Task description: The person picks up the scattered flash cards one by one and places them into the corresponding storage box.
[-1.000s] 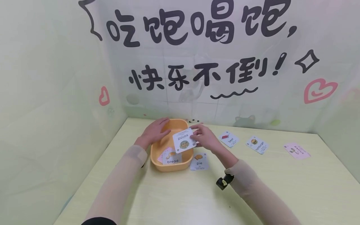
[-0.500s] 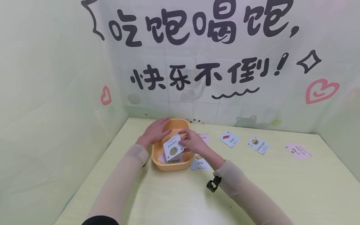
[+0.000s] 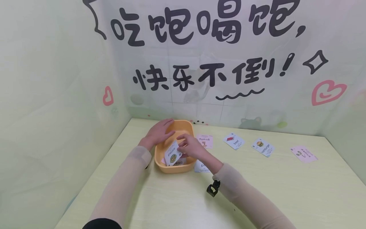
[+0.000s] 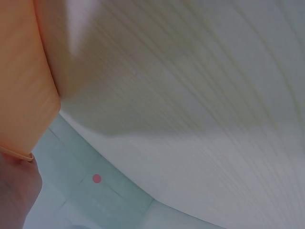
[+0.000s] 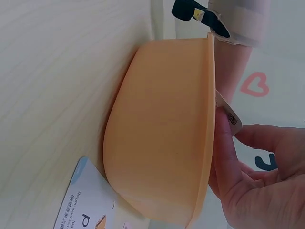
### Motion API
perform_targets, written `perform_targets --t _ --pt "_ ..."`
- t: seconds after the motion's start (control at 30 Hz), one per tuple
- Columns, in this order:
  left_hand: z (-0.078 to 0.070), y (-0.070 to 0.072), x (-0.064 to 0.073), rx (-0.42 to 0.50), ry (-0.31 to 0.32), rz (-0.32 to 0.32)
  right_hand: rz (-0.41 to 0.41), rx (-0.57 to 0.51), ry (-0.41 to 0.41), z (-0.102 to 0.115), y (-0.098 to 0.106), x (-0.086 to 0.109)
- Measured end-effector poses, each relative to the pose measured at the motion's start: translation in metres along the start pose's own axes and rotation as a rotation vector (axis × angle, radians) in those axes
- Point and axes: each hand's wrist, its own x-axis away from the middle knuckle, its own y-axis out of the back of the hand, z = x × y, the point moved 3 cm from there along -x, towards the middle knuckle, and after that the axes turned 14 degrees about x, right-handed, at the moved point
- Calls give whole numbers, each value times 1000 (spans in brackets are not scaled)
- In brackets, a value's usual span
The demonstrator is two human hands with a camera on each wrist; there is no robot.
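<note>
My right hand (image 3: 192, 147) pinches a white card (image 3: 172, 155) printed "salad" between thumb and fingers. The card is tilted, its lower end down inside an orange plastic basket (image 3: 175, 170). In the right wrist view, a corner of the card (image 5: 232, 117) shows above the rim beside my thumb. Below it in the basket lies a bread card (image 3: 180, 162), partly covered, with a pink card edge (image 3: 163, 161) at its side. My left hand (image 3: 158, 133) rests over the basket's left rim, thumb spread inward and fingers toward the back corner.
Just right of the basket lie a giraffe card (image 3: 206, 141) and a pie card (image 3: 202, 168), the latter partly behind my right hand. Farther right are a beef card (image 3: 233, 141), a hamburger card (image 3: 263, 147) and a pink snake card (image 3: 303, 154). A printed wall sheet (image 3: 183, 105) stands behind the table.
My right hand has moved left and down, lowering the salad card into the basket and tilting it. The giraffe card has come into view. My left hand stays in place.
</note>
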Motion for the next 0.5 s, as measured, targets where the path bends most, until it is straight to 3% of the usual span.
perform_targets --t 0.5 --pt "1 -1 0 12 -7 -9 22 64 -8 -2 -10 1"
